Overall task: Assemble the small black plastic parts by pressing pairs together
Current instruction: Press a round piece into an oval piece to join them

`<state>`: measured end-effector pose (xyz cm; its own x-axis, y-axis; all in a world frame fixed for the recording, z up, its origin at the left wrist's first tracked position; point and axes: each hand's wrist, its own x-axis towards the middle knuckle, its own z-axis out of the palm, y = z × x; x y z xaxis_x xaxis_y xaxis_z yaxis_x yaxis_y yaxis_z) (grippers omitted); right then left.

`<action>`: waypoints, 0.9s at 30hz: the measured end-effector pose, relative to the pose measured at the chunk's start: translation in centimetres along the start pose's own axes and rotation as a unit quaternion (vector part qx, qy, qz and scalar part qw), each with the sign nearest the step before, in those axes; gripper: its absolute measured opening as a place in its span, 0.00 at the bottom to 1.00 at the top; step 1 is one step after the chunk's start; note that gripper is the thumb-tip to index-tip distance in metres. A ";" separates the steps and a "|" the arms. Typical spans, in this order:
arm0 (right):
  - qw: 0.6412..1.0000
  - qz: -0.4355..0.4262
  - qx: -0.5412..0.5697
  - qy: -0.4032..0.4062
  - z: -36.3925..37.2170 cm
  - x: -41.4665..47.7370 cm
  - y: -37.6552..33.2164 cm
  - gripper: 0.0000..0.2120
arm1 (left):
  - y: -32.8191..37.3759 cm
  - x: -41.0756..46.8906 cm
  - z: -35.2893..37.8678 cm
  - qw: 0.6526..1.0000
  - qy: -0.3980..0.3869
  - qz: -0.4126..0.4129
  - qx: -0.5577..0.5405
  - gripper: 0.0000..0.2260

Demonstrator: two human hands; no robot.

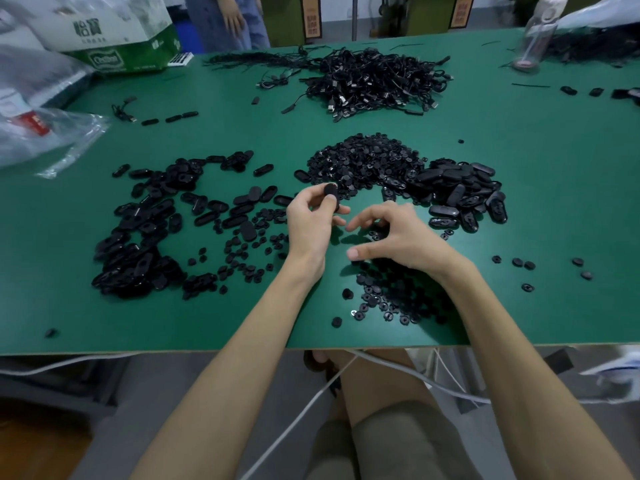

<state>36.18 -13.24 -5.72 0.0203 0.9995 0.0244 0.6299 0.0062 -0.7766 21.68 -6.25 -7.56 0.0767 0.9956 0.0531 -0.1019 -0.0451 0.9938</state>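
Note:
My left hand (313, 221) pinches a small round black plastic part (330, 189) between thumb and fingers, lifted above the green table (519, 188). Just to its right, my right hand (394, 237) hovers with fingers loosely curled over loose small parts; I see nothing held in it. A heap of small round black parts (363, 161) lies right behind the hands. Oval black shells (460, 192) are piled to the right. More oval pieces (145, 230) spread on the left. Small round pieces (391, 296) lie under my right forearm.
A tangle of black cables (377, 81) sits at the back centre. Plastic bags (41, 133) and a green and white carton (124, 39) stand at the back left. A clear bottle (533, 39) is at the back right. A person (228, 19) stands beyond the table's far edge.

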 end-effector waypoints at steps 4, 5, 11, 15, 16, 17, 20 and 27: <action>0.999 -0.009 -0.048 -0.017 0.1 0.1 -0.1 0.18 | 0.1 0.0 0.1 1.000 -0.002 -0.001 0.003 0.09; 1.000 -0.012 -0.029 -0.004 0.2 0.1 -0.1 0.15 | 0.1 0.0 0.1 1.000 -0.004 -0.002 0.003 0.09; 0.997 -0.023 -0.024 0.064 1.0 0.5 0.4 0.06 | 0.1 -0.2 0.1 1.000 -0.022 0.009 0.010 0.08; 0.996 -0.020 -0.011 0.085 1.3 0.6 0.7 0.04 | 0.1 -0.3 -0.1 0.999 -0.032 0.019 0.008 0.09; 0.995 -0.020 -0.010 0.095 1.4 0.6 0.7 0.03 | 0.1 -0.4 -0.1 0.999 -0.033 0.020 0.011 0.09; 0.995 -0.018 -0.014 0.102 1.4 0.6 0.8 0.03 | 0.1 -0.4 -0.1 0.999 -0.033 0.021 0.014 0.10; 0.994 -0.016 -0.042 0.102 1.5 0.7 1.0 0.04 | 0.0 -0.4 -0.1 0.998 -0.041 0.030 0.032 0.11; 0.989 -0.008 -0.053 0.141 1.5 0.8 1.0 0.06 | -0.2 -0.3 -0.1 0.994 -0.064 0.044 0.072 0.15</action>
<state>35.66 -12.35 -7.42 0.2158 0.9507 0.2228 0.7098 0.0040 -0.7044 21.62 -6.49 -7.80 0.1998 0.9692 0.1439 0.0291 -0.1527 0.9878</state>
